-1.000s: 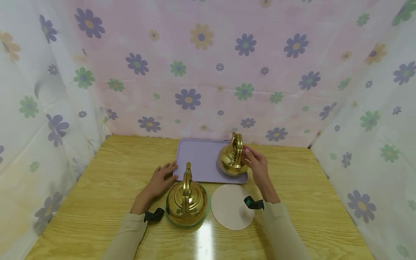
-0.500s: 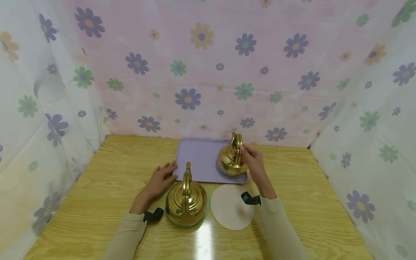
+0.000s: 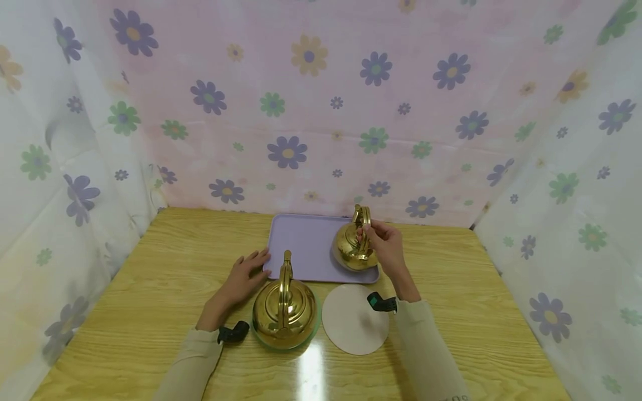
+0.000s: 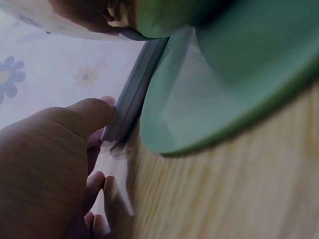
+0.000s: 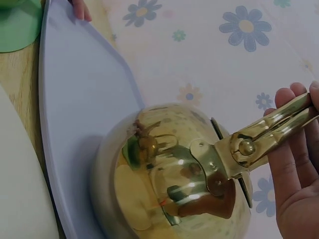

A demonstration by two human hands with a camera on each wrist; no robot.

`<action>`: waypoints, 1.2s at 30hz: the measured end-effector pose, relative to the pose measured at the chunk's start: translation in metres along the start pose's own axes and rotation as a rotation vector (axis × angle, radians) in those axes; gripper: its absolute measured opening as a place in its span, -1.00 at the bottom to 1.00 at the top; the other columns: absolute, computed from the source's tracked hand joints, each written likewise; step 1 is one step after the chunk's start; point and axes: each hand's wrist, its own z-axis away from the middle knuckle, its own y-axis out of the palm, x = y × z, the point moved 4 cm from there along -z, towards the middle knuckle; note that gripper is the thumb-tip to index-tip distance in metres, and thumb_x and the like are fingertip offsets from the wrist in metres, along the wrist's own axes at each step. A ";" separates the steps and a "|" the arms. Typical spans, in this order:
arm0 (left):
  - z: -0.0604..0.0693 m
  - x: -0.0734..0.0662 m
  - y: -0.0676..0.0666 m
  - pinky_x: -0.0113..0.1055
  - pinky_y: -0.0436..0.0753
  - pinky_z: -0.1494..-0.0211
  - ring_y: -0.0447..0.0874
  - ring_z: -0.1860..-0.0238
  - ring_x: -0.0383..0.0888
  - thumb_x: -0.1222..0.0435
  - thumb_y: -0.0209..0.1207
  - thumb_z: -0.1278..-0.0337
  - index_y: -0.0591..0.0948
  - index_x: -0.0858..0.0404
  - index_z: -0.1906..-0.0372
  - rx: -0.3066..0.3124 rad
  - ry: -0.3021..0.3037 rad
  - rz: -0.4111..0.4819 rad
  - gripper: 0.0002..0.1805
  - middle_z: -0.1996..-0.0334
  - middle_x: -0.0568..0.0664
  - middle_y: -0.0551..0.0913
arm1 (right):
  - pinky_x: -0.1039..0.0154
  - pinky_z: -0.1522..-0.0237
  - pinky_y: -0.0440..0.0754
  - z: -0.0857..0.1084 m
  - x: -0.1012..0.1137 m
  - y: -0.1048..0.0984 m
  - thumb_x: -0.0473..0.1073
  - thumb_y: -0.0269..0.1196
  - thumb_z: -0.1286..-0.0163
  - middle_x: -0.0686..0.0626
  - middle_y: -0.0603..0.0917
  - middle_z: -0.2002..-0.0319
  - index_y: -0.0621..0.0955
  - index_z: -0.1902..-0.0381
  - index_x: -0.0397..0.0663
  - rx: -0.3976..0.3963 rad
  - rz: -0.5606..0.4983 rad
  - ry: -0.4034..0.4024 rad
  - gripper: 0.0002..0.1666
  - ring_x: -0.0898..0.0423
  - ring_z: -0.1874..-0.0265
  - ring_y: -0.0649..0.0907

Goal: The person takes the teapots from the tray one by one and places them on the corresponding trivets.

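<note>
The smaller gold kettle (image 3: 345, 252) stands on the right end of the lilac tray (image 3: 301, 245). At its raised handle is my right hand (image 3: 388, 248), with the fingers curled round the metal, as the right wrist view shows beside the shiny kettle body (image 5: 174, 194). My left hand (image 3: 243, 279) lies at the tray's left edge, fingers spread and touching the rim (image 4: 124, 109). Close to that hand, a larger gold kettle (image 3: 273, 328) sits on a round green mat (image 4: 174, 114), its handle upright.
To the right of the large kettle, a round pale mat (image 3: 351, 331) lies on the wooden table (image 3: 461, 312) in front of the tray. Flowered cloth (image 3: 321, 111) hangs behind the table and along both sides.
My right hand has moved slightly left and its fingers have gone round the small kettle's handle. The left hand and both kettles keep their places; the head view has shifted a little.
</note>
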 end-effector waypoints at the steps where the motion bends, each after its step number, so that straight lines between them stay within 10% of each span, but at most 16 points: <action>1: 0.000 0.000 -0.001 0.40 -0.14 -0.52 0.13 -0.52 0.40 0.30 0.20 -0.42 0.41 0.47 -0.41 -0.004 0.005 -0.004 -0.43 -0.48 0.26 0.32 | 0.37 0.55 0.64 -0.001 0.000 0.001 -0.23 0.21 -0.54 -0.19 0.79 0.26 0.59 -0.14 -0.53 -0.004 -0.004 -0.012 -0.58 0.19 0.42 0.77; 36: 0.000 0.000 0.001 0.42 -0.12 -0.50 0.15 -0.50 0.43 0.32 0.21 -0.39 0.42 0.49 -0.39 -0.022 0.011 -0.010 -0.43 -0.47 0.27 0.33 | 0.35 0.33 0.73 0.010 -0.004 0.012 -0.27 0.25 -0.50 -0.43 0.72 0.30 0.64 0.05 -0.64 -0.173 -0.056 -0.111 -0.63 0.14 0.45 0.72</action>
